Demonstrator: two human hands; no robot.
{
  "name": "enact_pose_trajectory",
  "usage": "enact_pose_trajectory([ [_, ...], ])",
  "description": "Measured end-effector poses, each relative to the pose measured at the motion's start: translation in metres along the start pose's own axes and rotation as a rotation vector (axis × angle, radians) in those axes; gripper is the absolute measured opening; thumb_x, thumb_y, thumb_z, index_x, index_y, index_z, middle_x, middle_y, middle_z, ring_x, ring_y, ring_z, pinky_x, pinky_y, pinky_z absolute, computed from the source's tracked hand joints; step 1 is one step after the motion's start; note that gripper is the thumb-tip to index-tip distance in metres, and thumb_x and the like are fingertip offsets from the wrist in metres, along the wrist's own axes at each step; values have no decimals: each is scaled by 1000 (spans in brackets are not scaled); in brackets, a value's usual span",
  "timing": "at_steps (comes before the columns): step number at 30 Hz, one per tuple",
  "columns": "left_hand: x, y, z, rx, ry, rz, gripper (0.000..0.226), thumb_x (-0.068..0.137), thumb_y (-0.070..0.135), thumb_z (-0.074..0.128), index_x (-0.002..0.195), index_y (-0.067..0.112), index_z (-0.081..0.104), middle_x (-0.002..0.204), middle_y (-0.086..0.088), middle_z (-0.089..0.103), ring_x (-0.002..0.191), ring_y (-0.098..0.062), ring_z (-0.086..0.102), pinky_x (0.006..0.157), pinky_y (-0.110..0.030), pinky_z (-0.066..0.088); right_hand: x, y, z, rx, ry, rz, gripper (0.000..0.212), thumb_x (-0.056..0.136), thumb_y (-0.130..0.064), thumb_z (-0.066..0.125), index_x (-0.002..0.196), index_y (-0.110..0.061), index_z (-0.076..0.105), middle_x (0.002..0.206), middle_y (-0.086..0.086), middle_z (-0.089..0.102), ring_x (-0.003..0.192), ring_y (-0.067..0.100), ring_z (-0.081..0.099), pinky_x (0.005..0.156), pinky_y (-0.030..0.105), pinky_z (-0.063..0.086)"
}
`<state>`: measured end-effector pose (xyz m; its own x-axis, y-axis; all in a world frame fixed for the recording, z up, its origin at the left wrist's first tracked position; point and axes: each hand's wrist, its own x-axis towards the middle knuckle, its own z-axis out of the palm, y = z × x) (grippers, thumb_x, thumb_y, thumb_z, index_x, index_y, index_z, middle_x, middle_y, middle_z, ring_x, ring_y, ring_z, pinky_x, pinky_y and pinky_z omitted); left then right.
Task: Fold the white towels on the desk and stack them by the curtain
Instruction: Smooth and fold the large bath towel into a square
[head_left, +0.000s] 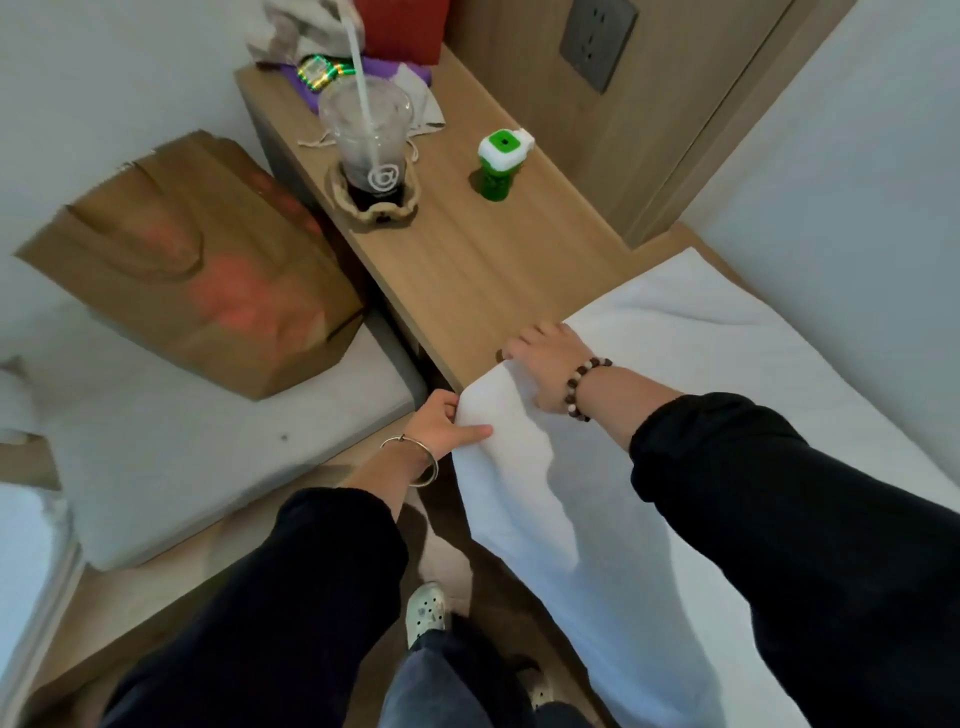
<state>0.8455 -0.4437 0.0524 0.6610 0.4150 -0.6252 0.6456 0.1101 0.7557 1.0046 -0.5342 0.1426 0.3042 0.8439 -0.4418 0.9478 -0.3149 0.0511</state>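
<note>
A white towel (675, 364) lies spread over the right part of the wooden desk (467, 260), and its near side hangs down over the desk's front edge. My left hand (447, 423) pinches the hanging corner of the towel just below the desk edge. My right hand (545, 364) rests on the towel's left edge on the desk top, its fingers pointing left. The curtain (857, 182) hangs pale at the far right behind the towel.
On the desk stand a plastic cup with a straw (371, 150) in a paper holder and a small green bottle (498, 166). A brown paper bag (208, 270) sits on a grey seat at the left. Clutter fills the desk's far end.
</note>
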Motion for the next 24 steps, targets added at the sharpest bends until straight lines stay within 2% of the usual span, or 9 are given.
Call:
enact_pose_trajectory([
  [4,6,-2,-8,33,-101,10,54,69,16,83,111,17,48,120,-5,56,112,-22,53,93,-36,45,21,1,-10,-134,-140,-35,58,71,-27,75,119,-18,43,118,0,51,110,21,40,96,32,34],
  [7,8,0,-7,43,-90,14,53,66,12,84,107,13,49,114,-10,61,107,-27,58,93,-43,48,32,1,-15,-253,-251,-41,50,70,-38,76,111,-18,54,109,0,56,102,17,40,86,30,32],
  [11,11,0,-11,405,-42,86,41,68,28,82,99,13,61,101,-5,64,93,-22,59,81,-37,51,34,11,-22,-315,-345,5,37,72,-55,71,84,-21,62,88,-4,55,86,15,46,80,28,30],
  [13,10,-2,-17,618,-81,90,36,70,35,79,95,13,64,100,-3,64,88,-19,57,75,-32,48,30,15,-23,-330,-355,47,23,78,-40,68,74,-20,57,76,-5,56,85,18,56,80,28,36],
  [15,8,-6,-21,834,-131,92,38,74,41,74,100,15,62,104,-2,61,90,-20,55,73,-28,42,24,15,-21,-391,-326,81,8,85,-20,55,78,-19,57,69,-5,53,88,19,59,76,28,36],
  [16,7,-8,-21,914,-147,88,42,76,42,72,106,15,62,105,-2,60,93,-21,55,73,-27,41,21,15,-19,-434,-303,110,13,88,-15,48,81,-20,58,69,-5,52,88,19,58,73,28,34],
  [18,2,-13,-18,931,-108,43,39,78,42,69,106,16,62,100,-1,59,85,-19,54,69,-26,42,12,17,-15,-495,-254,155,20,90,-14,42,84,-25,58,73,-7,54,87,17,56,74,29,30],
  [21,-12,-18,-12,903,14,34,23,82,42,61,87,20,59,81,2,56,67,-14,48,56,-25,37,-6,28,-12,-529,-191,218,24,90,-14,43,69,-24,50,66,-8,50,73,15,51,83,32,30],
  [24,-31,-24,-8,843,117,37,25,88,42,54,71,23,51,70,5,50,68,-16,49,56,-27,36,-28,38,-12,-555,-143,232,29,90,-11,43,64,-23,44,59,-8,47,57,14,41,87,33,32],
])
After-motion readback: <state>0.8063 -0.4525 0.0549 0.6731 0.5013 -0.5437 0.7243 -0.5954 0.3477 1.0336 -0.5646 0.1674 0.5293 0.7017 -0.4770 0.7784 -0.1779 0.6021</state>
